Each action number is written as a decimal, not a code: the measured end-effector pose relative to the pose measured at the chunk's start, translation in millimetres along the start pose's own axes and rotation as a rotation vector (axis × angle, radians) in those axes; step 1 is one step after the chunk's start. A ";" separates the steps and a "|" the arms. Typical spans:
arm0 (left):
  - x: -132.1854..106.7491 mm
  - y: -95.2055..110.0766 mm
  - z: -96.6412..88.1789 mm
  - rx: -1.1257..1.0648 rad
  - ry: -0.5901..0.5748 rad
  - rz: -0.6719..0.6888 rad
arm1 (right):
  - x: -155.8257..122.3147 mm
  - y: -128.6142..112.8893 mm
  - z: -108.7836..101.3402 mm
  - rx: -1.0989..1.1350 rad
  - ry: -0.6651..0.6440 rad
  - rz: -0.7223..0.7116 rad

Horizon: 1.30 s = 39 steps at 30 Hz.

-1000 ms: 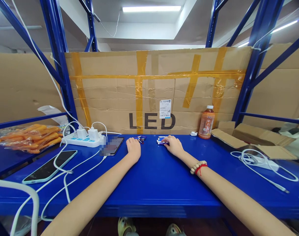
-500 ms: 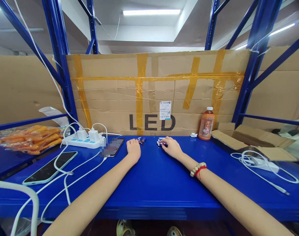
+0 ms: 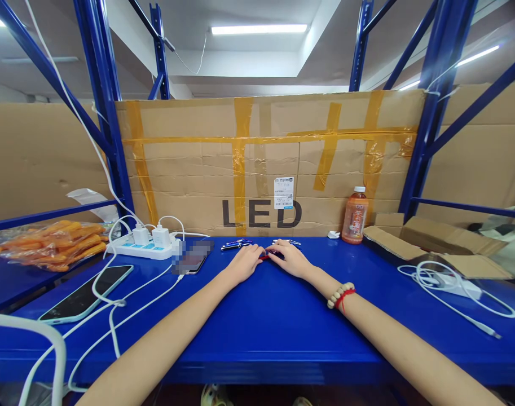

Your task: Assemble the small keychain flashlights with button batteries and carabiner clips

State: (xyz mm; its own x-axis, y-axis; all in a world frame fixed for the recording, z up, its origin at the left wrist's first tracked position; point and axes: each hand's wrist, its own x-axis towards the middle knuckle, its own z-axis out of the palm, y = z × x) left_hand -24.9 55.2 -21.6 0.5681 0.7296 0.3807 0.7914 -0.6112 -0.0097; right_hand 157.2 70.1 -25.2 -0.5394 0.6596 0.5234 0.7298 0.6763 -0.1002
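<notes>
My left hand [image 3: 244, 264] and my right hand [image 3: 291, 259] face each other near the back of the blue table. Between their fingertips lies a slim red pen [image 3: 264, 257], mostly covered, with fingers of both hands closed on its two ends. Behind my left hand lies a small group of blue pens [image 3: 237, 245], some with silvery parts. More pens [image 3: 296, 243], pale and blue, show just past my right hand, which hides part of them.
A phone [image 3: 198, 256] and a white power strip [image 3: 145, 248] with cables lie left. Another phone [image 3: 88, 293] is nearer. At right stand a drink bottle [image 3: 354, 217], an open cardboard box [image 3: 435, 239] and a coiled white cable [image 3: 443, 282]. Cardboard [image 3: 189, 180] walls the back.
My left hand has moved right, away from the blue pens, and my right hand has shifted slightly nearer me. The red pen now shows between them.
</notes>
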 end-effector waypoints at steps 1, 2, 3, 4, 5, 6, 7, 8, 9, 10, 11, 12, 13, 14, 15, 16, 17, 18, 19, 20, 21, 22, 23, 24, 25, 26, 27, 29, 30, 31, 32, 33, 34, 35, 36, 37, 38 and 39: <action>0.1 0.5 0.0 -0.006 0.000 0.006 | 0.1 -1.1 0.1 -0.002 -0.008 -0.020; 0.2 0.7 0.2 -0.010 0.002 0.003 | 0.2 -1.9 0.4 -0.005 -0.018 -0.036; 0.3 0.6 0.7 -0.011 0.006 -0.010 | 0.2 -2.4 0.9 -0.010 -0.029 -0.047; 0.5 0.3 1.4 -0.010 0.010 -0.033 | 0.2 -2.5 1.6 -0.016 -0.037 -0.052; 0.6 -0.3 2.2 -0.006 0.016 -0.062 | 0.1 -2.3 2.2 -0.023 -0.042 -0.050; 0.7 -1.0 2.9 -0.001 0.022 -0.096 | -0.1 -1.7 2.8 -0.032 -0.044 -0.042; 0.8 -1.6 3.6 0.006 0.027 -0.129 | -0.2 -1.0 3.4 -0.041 -0.042 -0.030; 0.8 -2.2 4.2 0.013 0.029 -0.158 | -0.4 -0.1 3.8 -0.050 -0.039 -0.016; 0.9 -2.5 4.5 0.021 0.030 -0.181 | -0.6 0.7 4.1 -0.057 -0.037 -0.003; 0.9 -2.5 4.7 0.028 0.031 -0.198 | -0.7 1.4 4.3 -0.062 -0.037 0.007; 0.9 -2.2 4.6 0.034 0.032 -0.211 | -0.8 2.0 4.4 -0.066 -0.039 0.013; 1.0 -1.6 4.4 0.038 0.035 -0.219 | -0.8 2.2 4.4 -0.069 -0.044 0.017; 1.1 -0.7 4.1 0.041 0.042 -0.227 | -0.8 2.1 4.4 -0.072 -0.049 0.021; 1.2 0.3 3.7 0.042 0.052 -0.235 | -0.7 1.7 4.2 -0.077 -0.052 0.027; 1.3 1.3 3.2 0.043 0.065 -0.243 | -0.7 1.1 3.9 -0.084 -0.053 0.038; 1.3 2.3 2.9 0.043 0.079 -0.252 | -0.7 0.4 3.5 -0.092 -0.052 0.055; 1.3 3.2 2.6 0.041 0.095 -0.263 | -0.7 -0.5 3.0 -0.102 -0.047 0.077; 1.3 4.0 2.4 0.039 0.112 -0.274 | -0.8 -1.2 2.5 -0.112 -0.040 0.102; 1.3 4.7 2.3 0.036 0.129 -0.286 | -1.0 -1.8 1.9 -0.121 -0.033 0.128; 1.2 5.2 2.2 0.033 0.145 -0.298 | -1.2 -2.2 1.3 -0.127 -0.028 0.153; 1.2 5.7 2.2 0.030 0.161 -0.309 | -1.4 -2.4 0.8 -0.132 -0.024 0.178; 1.1 6.2 2.2 0.027 0.175 -0.318 | -1.6 -2.3 0.4 -0.134 -0.022 0.200; 1.1 6.6 2.2 0.025 0.187 -0.323 | -1.7 -2.0 0.2 -0.135 -0.021 0.220; 1.0 7.0 2.3 0.023 0.197 -0.323 | -1.8 -1.6 0.1 -0.134 -0.021 0.236; 1.0 7.3 2.4 0.020 0.202 -0.317 | -1.9 -1.0 0.1 -0.132 -0.023 0.248; 1.0 7.6 2.6 0.017 0.203 -0.305 | -1.9 -0.4 0.2 -0.129 -0.026 0.254; 1.0 7.7 3.0 0.013 0.201 -0.291 | -1.8 0.2 0.5 -0.124 -0.029 0.257; 1.1 7.5 3.9 0.007 0.188 -0.257 | -1.6 1.5 1.2 -0.113 -0.035 0.252; 1.2 7.2 4.5 0.003 0.180 -0.240 | -1.5 2.2 1.7 -0.107 -0.036 0.246; 1.3 6.9 5.0 0.000 0.172 -0.222 | -1.2 3.0 2.3 -0.102 -0.034 0.240; 1.4 6.5 5.4 -0.003 0.165 -0.204 | -1.0 3.9 3.1 -0.097 -0.031 0.232; 1.6 6.1 5.7 -0.007 0.159 -0.185 | -0.7 5.0 3.9 -0.092 -0.026 0.223; 1.7 5.8 5.8 -0.010 0.153 -0.163 | -0.3 6.2 4.8 -0.085 -0.021 0.214; 1.7 5.6 5.7 -0.013 0.147 -0.139 | 0.0 7.4 5.8 -0.077 -0.016 0.204; 1.7 5.5 5.4 -0.016 0.140 -0.114 | 0.4 8.8 6.7 -0.067 -0.010 0.193; 1.6 5.6 4.9 -0.019 0.134 -0.087 | 0.7 10.1 7.4 -0.057 -0.005 0.180; 1.4 5.8 4.2 -0.022 0.128 -0.060 | 1.0 11.5 8.1 -0.045 -0.001 0.165; 1.1 6.3 3.4 -0.024 0.123 -0.034 | 1.1 12.7 8.7 -0.032 0.003 0.147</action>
State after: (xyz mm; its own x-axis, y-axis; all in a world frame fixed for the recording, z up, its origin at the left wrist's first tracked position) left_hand -18.5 53.2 -24.5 0.5082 0.7078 0.4907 0.8033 -0.5950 0.0262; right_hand 162.3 82.3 -33.3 -0.4241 0.7499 0.5077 0.8141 0.5612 -0.1490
